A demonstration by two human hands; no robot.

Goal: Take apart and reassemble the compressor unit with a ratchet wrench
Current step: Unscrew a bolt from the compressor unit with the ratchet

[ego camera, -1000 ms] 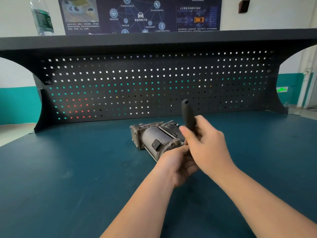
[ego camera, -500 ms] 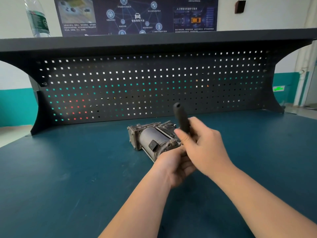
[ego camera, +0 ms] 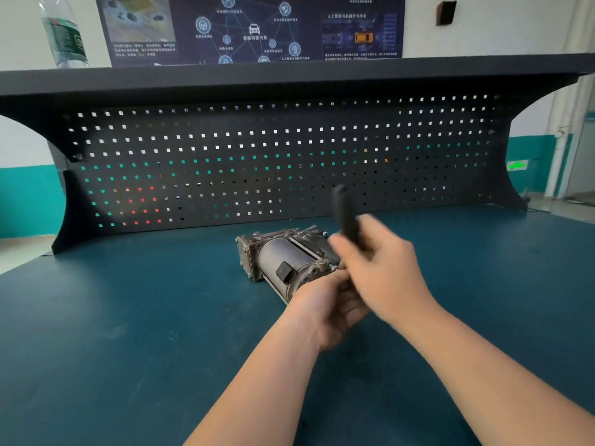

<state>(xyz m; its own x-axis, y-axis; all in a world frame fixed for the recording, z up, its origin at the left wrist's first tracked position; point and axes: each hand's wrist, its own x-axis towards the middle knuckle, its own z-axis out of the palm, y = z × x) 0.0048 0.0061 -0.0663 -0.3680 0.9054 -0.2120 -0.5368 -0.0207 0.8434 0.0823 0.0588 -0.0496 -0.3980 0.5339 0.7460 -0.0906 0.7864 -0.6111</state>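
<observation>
Head view: the compressor unit (ego camera: 283, 259) lies on its side at the frame's centre on the blue tabletop (ego camera: 128, 333). The left hand (ego camera: 328, 304) grips its near end, probably to brace it. The right hand (ego camera: 383, 268), blurred, wraps the black ratchet wrench (ego camera: 346, 214) handle, raised upward, seemingly for leverage on a near-end fastener.
</observation>
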